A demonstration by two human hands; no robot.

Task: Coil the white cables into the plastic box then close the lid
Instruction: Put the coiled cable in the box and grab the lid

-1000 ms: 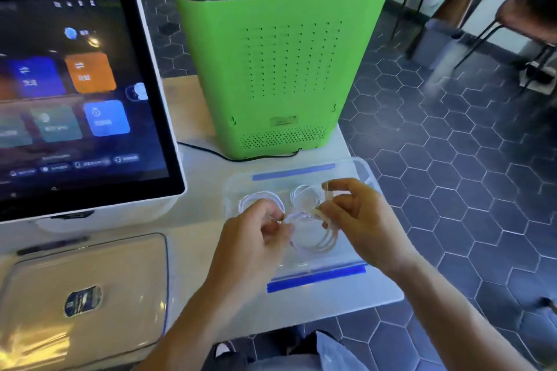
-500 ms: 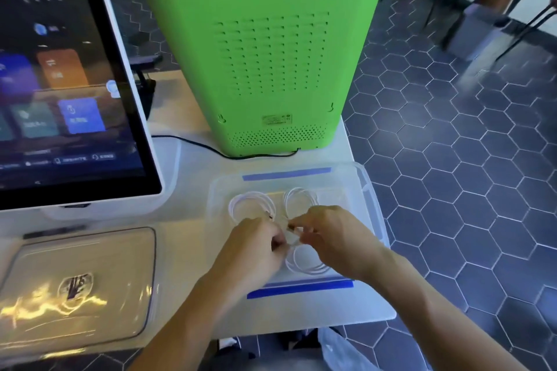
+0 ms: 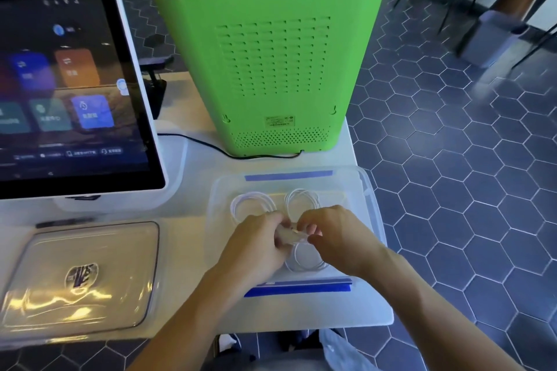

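Note:
A clear plastic box (image 3: 372,208) with blue tape strips on its far and near rims sits on the white table. Inside it lie two white cable coils, one at the far left (image 3: 251,205) and one at the far middle (image 3: 301,199). A third white coil (image 3: 304,262) hangs low in the box under my hands. My left hand (image 3: 256,245) and my right hand (image 3: 337,235) meet over the box and both pinch the plug end of that third cable between them. The clear lid (image 3: 81,277) lies flat on the table to the left.
A large touchscreen terminal (image 3: 69,84) stands at the left behind the lid. A tall green machine (image 3: 271,69) stands right behind the box, with a black cord (image 3: 211,144) running along the table. The table edge is close on the right, with tiled floor beyond.
Both hands have lowered into the box with the third coil, and the fingers have closed in on its plug end. The other two coils have not moved.

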